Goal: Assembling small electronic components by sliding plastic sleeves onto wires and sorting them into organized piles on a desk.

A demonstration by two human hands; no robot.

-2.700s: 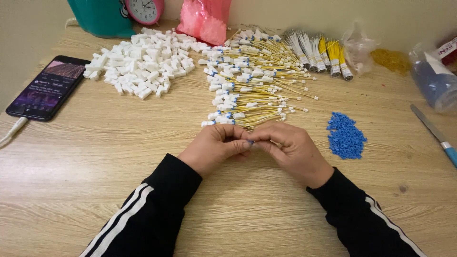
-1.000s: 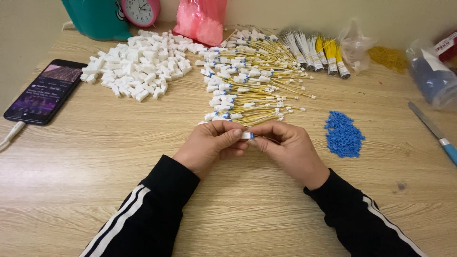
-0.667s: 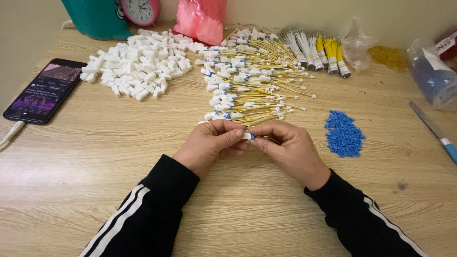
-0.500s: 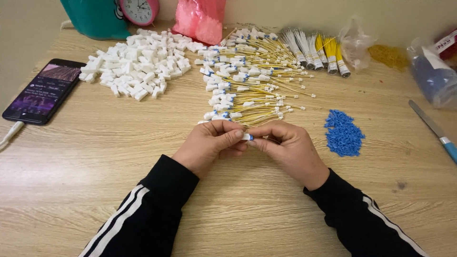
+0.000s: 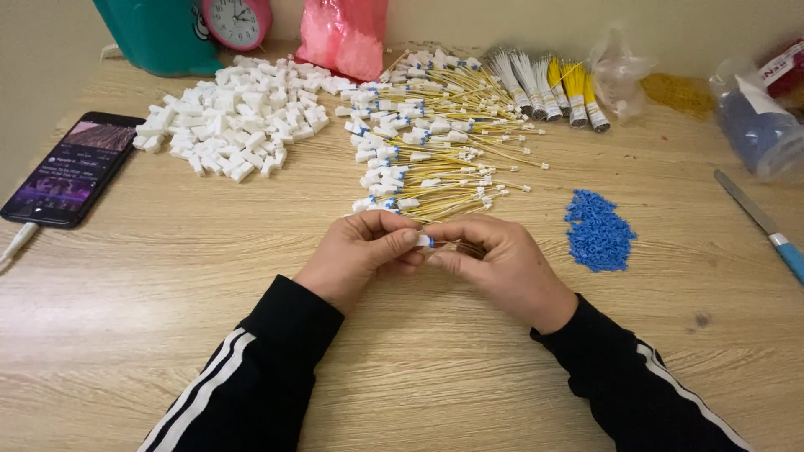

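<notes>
A small white connector piece with a blue insert (image 5: 424,241) is being pinched between both hands, low over the wooden counter (image 5: 167,276). The left hand (image 5: 360,255) is closing thumb and forefinger on its left end; the right hand (image 5: 494,261) is curling its fingers onto the other end, apparently gripping the thin yellow lead there, though the fingers are hiding most of it.

Risk, as judged: the part is tiny, smooth, hard plastic, so a slip of the fingertips could be dropping it into the pile just beyond the hands, where it would be hard to tell apart. Too hard a squeeze could be kinking the thin lead.

Just beyond the hands, a heap of yellow leads with white ends (image 5: 435,142) is lying fanned out, stiff and wiry. To the right of the right hand, a mound of blue plastic bits (image 5: 596,230), granular. Far beyond the left hand, blocky white housings (image 5: 239,125). Far left, a glossy phone (image 5: 71,167).
</notes>
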